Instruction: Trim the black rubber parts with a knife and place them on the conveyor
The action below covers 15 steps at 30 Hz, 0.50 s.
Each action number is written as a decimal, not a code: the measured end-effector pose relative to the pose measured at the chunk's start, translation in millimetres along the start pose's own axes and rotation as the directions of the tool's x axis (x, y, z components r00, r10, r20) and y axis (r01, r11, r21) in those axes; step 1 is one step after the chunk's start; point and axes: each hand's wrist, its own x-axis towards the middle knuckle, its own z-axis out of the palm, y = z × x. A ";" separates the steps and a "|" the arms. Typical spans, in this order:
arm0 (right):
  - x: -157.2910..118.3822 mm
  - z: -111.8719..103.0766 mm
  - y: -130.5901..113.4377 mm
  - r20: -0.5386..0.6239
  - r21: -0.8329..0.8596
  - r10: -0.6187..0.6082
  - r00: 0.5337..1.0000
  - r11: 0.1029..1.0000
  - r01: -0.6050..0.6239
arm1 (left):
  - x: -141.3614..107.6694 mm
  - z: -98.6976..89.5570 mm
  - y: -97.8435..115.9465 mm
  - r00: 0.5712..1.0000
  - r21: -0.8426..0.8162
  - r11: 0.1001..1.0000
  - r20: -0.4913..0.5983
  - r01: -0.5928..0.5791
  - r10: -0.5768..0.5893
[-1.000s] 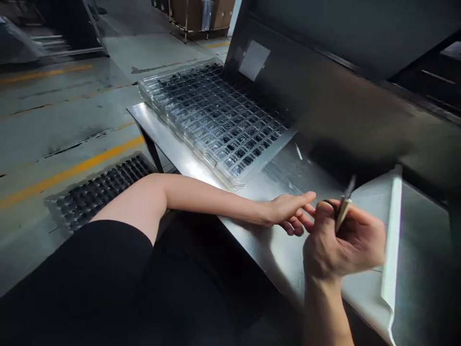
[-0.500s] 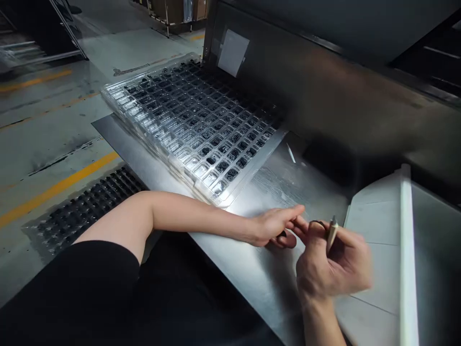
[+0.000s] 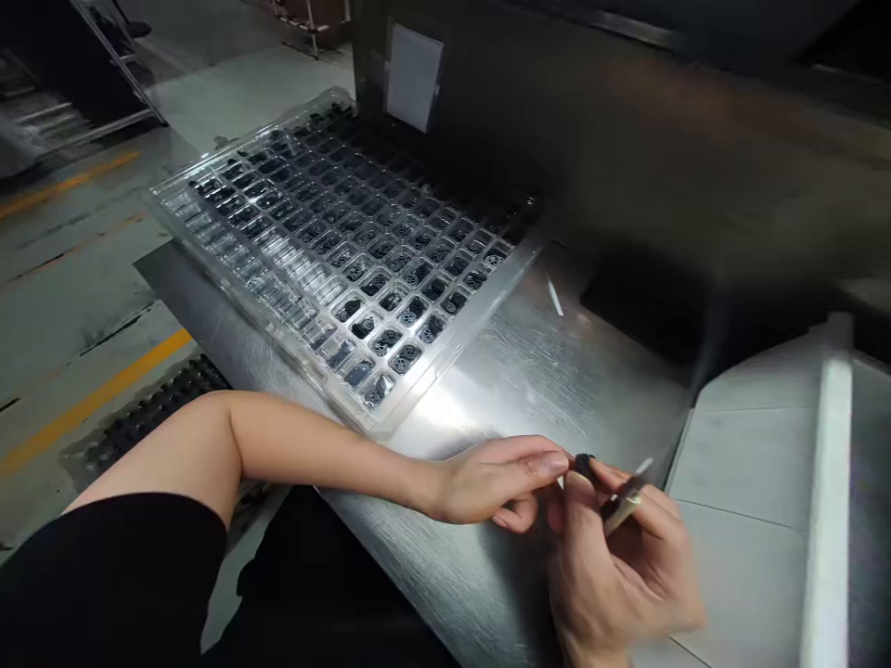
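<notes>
My right hand [image 3: 619,566] is closed, pinching a small black part [image 3: 585,465] between thumb and forefinger. Tucked in the same hand is a slim knife-like tool [image 3: 625,508] with a beige handle and a metal tip, blurred by motion. My left hand [image 3: 487,482] meets it from the left, thumb and forefinger pressed together right beside the black part, other fingers curled. What sits in the left fingertips is hidden. Behind both hands, a clear plastic tray [image 3: 410,390] lies on the metal table [image 3: 557,371], many pockets filled with small black parts.
A thin white stick [image 3: 555,297] lies on the table near the dark back panel [image 3: 626,167], which carries a white sheet [image 3: 414,79]. To the right stands a pale chute-like bin [image 3: 752,464] with a raised edge. Another tray of black parts [image 3: 139,422] sits lower left.
Both hands have moved left and slightly down in view, and their fingertips have come together. The black part now shows at the right fingertips. The whole view has shifted.
</notes>
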 end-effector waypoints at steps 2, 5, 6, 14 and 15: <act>0.7 -2.0 3.8 0.054 -0.031 -0.076 0.996 0.996 0.078 | -1.2 0.2 2.0 1.000 0.020 1.000 -0.013 0.003 -0.002; 2.7 -3.2 5.0 0.087 -0.086 -0.135 0.987 0.986 0.142 | -2.5 -0.2 3.2 1.000 0.042 0.999 -0.027 0.002 -0.001; 3.4 -3.2 4.5 0.095 -0.093 -0.132 0.987 0.986 0.141 | -2.6 -0.5 3.6 1.000 0.048 0.999 -0.030 0.002 -0.001; 3.4 -1.6 7.1 0.163 0.073 0.058 0.985 0.995 -0.070 | 2.8 -2.5 11.1 0.998 0.070 0.997 -0.068 0.015 -0.010; 3.2 -0.6 7.7 0.171 0.115 0.100 0.980 0.986 -0.121 | 3.6 -2.8 11.7 0.997 0.072 0.997 -0.074 0.019 -0.014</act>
